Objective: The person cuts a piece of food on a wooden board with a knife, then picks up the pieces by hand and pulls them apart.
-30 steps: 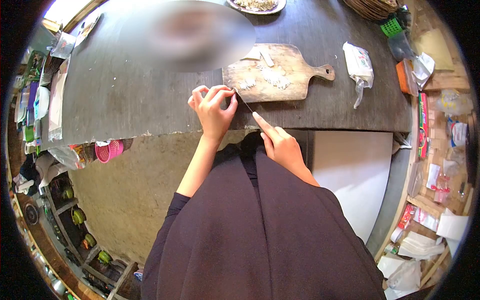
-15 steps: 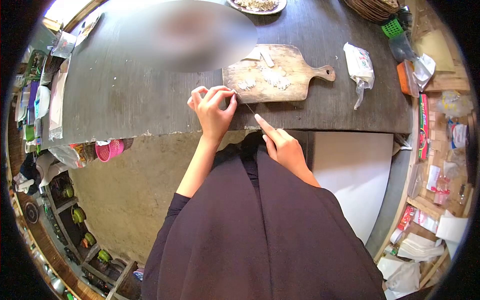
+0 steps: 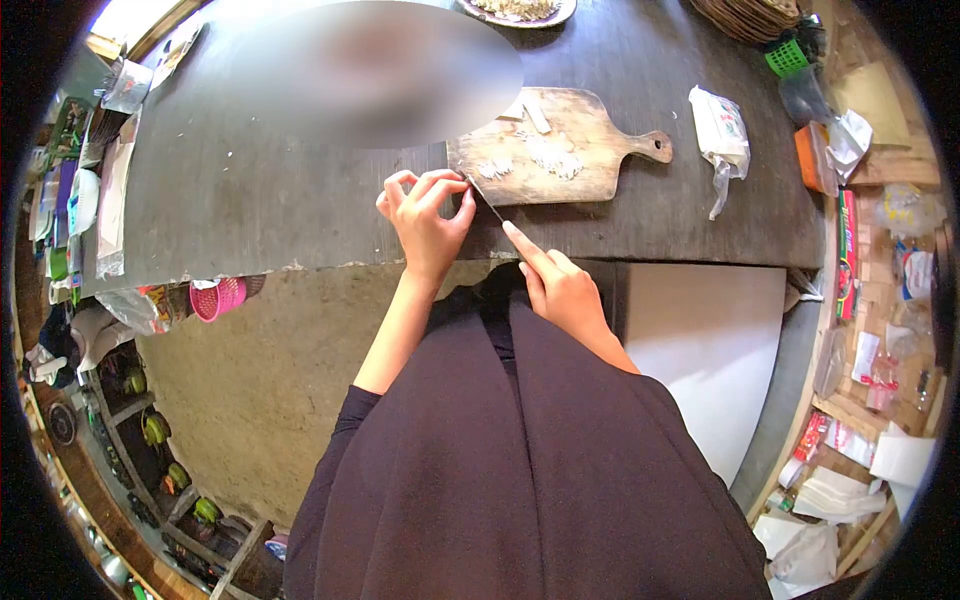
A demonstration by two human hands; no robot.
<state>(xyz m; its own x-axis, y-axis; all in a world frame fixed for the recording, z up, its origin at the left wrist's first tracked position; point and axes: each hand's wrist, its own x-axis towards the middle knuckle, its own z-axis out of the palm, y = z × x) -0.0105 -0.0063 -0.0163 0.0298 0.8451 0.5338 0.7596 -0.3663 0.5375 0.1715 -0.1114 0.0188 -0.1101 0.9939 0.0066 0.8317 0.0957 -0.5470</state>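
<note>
Knife [image 3: 487, 200] is being gripped in the closed right hand [image 3: 560, 285] at the near edge of the dark worktop [image 3: 250, 200], forefinger stretching along the blade, tip reaching the near left corner of the wooden cutting board [image 3: 590, 165]. Left hand [image 3: 425, 225] is pinching its fingertips shut at the blade's tip, around something too small to make out. White shreds [image 3: 545, 152] are lying on the board.
</note>
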